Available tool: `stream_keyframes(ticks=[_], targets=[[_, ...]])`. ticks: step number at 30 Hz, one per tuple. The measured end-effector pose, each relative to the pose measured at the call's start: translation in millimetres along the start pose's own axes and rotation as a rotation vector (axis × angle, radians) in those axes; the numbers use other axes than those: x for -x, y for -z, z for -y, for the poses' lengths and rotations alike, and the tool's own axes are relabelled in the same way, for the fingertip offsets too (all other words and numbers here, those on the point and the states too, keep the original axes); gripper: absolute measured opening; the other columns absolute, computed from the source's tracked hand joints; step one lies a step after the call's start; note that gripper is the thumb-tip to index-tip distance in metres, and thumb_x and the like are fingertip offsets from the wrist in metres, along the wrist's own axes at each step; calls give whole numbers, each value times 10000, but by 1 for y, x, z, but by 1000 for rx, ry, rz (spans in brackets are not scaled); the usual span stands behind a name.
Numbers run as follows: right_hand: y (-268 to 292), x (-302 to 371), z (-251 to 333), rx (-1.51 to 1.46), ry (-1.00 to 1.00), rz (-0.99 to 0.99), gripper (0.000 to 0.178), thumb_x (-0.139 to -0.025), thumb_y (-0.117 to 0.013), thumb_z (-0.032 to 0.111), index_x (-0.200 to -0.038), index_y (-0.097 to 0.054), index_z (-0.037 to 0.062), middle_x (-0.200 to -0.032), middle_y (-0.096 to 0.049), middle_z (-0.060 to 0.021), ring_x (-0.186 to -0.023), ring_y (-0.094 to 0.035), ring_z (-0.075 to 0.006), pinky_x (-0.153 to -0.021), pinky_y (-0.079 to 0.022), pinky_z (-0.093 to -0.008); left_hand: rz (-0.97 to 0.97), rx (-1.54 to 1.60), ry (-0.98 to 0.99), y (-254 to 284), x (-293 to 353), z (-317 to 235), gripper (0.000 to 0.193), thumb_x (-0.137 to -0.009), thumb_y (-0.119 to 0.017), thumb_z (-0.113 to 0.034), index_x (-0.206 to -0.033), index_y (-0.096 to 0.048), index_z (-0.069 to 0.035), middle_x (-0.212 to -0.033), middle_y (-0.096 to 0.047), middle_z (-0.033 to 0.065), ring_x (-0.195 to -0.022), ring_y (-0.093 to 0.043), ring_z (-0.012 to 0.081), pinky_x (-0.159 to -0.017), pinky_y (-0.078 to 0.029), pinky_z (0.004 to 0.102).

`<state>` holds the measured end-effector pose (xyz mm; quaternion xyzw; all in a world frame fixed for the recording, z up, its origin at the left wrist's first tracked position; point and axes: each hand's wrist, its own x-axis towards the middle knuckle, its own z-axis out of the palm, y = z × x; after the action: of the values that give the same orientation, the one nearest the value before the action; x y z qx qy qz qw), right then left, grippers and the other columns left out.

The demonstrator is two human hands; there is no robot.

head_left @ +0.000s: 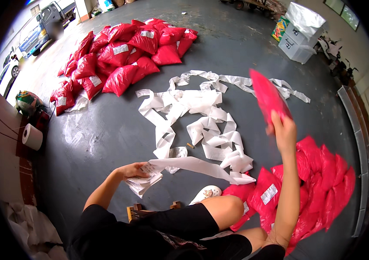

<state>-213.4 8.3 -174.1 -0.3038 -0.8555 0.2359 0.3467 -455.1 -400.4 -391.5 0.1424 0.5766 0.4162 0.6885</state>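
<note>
My left hand (pixel 133 170) is closed round a folded stack of printed labels (pixel 144 183). From that stack a white strip of backing paper (pixel 195 164) runs right toward the floor. My right hand (pixel 284 132) grips the lower end of a red plastic mailing bag (pixel 268 94), raised above the floor and slightly blurred. Below my right forearm lies a heap of red mailing bags (pixel 319 190); one of them carries a white label (pixel 269 193). Loose curls of white paper strip (pixel 201 102) spread over the floor in front of me.
Another heap of red mailing bags (pixel 126 50), several with white labels, lies at the far left. A white paper roll (pixel 32 136) is by the left wall. Stacked plastic boxes (pixel 296 43) stand at the far right. A white clog (pixel 206 193) shows beside my knee.
</note>
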Motion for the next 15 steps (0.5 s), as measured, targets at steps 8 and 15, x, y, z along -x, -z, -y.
stream_keyframes(ticks=[8, 15], targets=[[-3, 58, -57, -423, -233, 201, 465, -882, -540, 233, -1253, -427, -25, -1211, -501, -217, -1119, -503, -247, -929, -396, -298, -60, 36, 15, 16, 8, 23, 469, -800, -645, -64, -1238, -484, -116, -977, -611, 48, -747, -602, 112, -644, -522, 229], [-52, 522, -240, 382, -745, -434, 706, -732, -687, 405, -1204, -456, -66, -1154, -522, -271, -1091, -501, -377, -920, -396, -406, -42, 35, 89, -10, -41, -8, 502, -801, -638, -54, -1264, -459, -124, -1016, -606, 48, -798, -612, 124, -708, -524, 233]])
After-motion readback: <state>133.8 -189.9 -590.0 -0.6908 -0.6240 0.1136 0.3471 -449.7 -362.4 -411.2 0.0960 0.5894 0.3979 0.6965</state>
